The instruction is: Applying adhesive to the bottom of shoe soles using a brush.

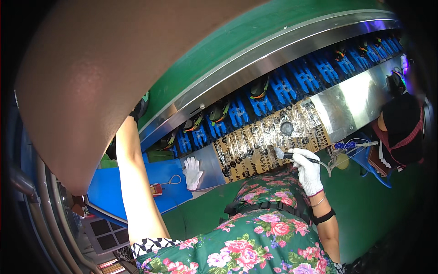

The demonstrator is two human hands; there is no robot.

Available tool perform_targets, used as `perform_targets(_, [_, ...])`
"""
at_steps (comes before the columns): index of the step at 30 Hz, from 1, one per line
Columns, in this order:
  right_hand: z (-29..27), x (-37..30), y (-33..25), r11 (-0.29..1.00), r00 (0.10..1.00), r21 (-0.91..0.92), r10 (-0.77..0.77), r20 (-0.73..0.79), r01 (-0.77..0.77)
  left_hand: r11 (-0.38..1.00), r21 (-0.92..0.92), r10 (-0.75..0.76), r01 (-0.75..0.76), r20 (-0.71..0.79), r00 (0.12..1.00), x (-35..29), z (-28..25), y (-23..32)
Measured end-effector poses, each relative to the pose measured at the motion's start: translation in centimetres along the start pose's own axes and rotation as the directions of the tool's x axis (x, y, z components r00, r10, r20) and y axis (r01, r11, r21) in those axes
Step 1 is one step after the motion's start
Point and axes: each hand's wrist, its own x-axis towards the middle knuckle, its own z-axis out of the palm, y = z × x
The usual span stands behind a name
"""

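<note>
My right hand (306,170), in a white knit glove, holds a brush (279,153) with a dark handle and pale, greyish bristles. The bristle end is over the near edge of a cardboard-covered ledge (246,150), which is wrapped in clear tape and printed. A round dark disc (286,128) lies on that covering, beyond the brush. My bare left forearm (137,178) reaches up and away; a large blurred brown shape (91,86) close to the camera hides the hand. An empty white glove (192,173) lies at the ledge's left end.
Behind the ledge runs a row of blue racks (283,89), several holding dark shoes (218,111) with bright trim. A steel rail (255,61) borders them. At left is a blue tabletop (114,187) with a small red object (156,189). A person (401,128) sits at right.
</note>
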Motion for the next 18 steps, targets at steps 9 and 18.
perform_targets(9, [-0.7,0.1,-0.5,0.999,1.0,-0.039,0.007,-0.018,-0.008,0.994,0.101,-0.054,0.039,0.157,0.986,-0.4,0.4,-0.1])
perform_targets(18, [-1.8,0.2,-1.3,0.999,0.998,-0.015,0.04,-0.038,-0.041,0.435,-0.9,0.165,-0.002,0.078,0.983,10.4,-6.4,15.8])
